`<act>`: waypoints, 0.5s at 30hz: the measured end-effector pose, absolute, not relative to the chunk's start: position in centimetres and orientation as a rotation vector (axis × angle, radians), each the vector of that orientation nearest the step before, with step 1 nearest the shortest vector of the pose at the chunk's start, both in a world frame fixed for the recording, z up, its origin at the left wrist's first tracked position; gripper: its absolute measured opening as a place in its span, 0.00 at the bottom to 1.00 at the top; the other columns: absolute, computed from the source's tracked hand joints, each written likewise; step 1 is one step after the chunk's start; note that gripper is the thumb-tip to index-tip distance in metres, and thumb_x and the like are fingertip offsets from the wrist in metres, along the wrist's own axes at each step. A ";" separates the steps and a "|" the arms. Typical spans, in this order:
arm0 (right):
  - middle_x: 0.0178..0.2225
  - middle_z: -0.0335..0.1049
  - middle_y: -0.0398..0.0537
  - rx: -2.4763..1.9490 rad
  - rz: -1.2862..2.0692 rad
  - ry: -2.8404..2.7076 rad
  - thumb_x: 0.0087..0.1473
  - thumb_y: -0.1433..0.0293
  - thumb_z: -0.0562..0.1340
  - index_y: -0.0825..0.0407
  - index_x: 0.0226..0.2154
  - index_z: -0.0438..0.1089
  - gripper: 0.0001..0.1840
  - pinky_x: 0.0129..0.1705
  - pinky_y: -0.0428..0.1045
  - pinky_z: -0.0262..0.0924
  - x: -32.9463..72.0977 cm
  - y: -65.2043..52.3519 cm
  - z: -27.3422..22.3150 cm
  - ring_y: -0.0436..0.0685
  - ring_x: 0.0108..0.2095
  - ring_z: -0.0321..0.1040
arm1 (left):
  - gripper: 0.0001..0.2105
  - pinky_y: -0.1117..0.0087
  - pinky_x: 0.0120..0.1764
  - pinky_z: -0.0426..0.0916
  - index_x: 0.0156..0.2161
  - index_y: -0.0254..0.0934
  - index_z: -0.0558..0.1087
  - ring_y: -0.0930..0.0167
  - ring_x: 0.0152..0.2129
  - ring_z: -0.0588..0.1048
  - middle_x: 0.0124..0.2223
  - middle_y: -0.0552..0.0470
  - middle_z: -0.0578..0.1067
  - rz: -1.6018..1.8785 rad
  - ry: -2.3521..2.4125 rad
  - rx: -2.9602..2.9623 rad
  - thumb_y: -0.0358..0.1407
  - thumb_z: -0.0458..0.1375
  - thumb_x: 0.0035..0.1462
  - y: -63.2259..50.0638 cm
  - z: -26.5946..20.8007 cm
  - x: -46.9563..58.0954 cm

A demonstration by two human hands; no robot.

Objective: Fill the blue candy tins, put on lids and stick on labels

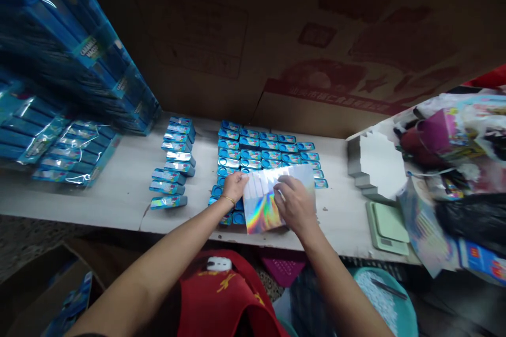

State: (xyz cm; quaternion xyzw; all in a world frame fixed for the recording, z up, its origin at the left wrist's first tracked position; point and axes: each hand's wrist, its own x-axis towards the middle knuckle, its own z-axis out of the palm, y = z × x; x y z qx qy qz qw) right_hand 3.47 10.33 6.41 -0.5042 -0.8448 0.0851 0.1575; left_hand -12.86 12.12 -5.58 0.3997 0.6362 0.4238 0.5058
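Observation:
A shiny, rainbow-reflecting sheet (261,210) is held tilted over rows of small blue tins (251,155) on the white table. My left hand (234,187) pinches its left edge between thumb and fingers. Over the sheet's right half, my right hand (294,202) has its fingers curled together at the surface; whatever is in them is too small to make out. The sheet hides some of the nearer tins. To the left stands a column of blue packs (169,188) with shiny labels.
Wrapped blue packs (98,58) are stacked high at left. A large cardboard box (221,37) walls the back. On the right are flat white card pieces (379,163), a pale green scale (389,226) and cluttered bags. A teal basin (407,308) sits below the table's front edge.

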 end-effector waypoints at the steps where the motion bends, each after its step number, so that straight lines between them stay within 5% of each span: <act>1: 0.36 0.64 0.49 -1.470 0.341 -2.366 0.50 0.72 0.52 0.52 0.28 0.66 0.08 0.39 0.49 0.54 3.3 9.8 8.1 0.54 0.37 0.60 | 0.10 0.73 0.28 0.63 0.30 0.33 0.72 0.72 0.24 0.69 0.25 0.53 0.72 1.021 1.537 0.986 0.37 0.55 0.43 12.2 -5.6 -13.0; 7: 0.23 0.63 0.42 -1.635 0.993 -1.854 0.48 0.68 0.53 0.53 0.23 0.64 0.08 0.25 0.43 0.53 0.6 8.7 10.0 0.47 0.22 0.59 | 0.18 0.68 0.44 0.61 0.45 0.36 0.67 0.68 0.42 0.67 0.46 0.46 0.69 1.240 1.423 1.001 0.42 0.51 0.50 9.0 -2.2 -15.7; 11: 0.14 0.58 0.38 -1.663 1.401 -1.415 0.45 0.62 0.56 0.54 0.23 0.64 0.12 0.17 0.42 0.48 -2.2 8.1 5.8 0.46 0.14 0.53 | 0.21 0.67 0.43 0.63 0.48 0.34 0.65 0.67 0.40 0.69 0.43 0.45 0.71 1.173 1.114 0.805 0.44 0.52 0.50 4.8 0.2 -18.5; 15: 0.12 0.58 0.37 -1.654 1.572 -1.159 0.41 0.59 0.58 0.55 0.25 0.66 0.14 0.15 0.42 0.47 -5.3 6.5 2.4 0.46 0.12 0.52 | 0.20 0.71 0.36 0.65 0.42 0.33 0.68 0.71 0.31 0.71 0.34 0.49 0.73 1.157 1.316 0.661 0.38 0.60 0.41 2.7 -0.4 -20.6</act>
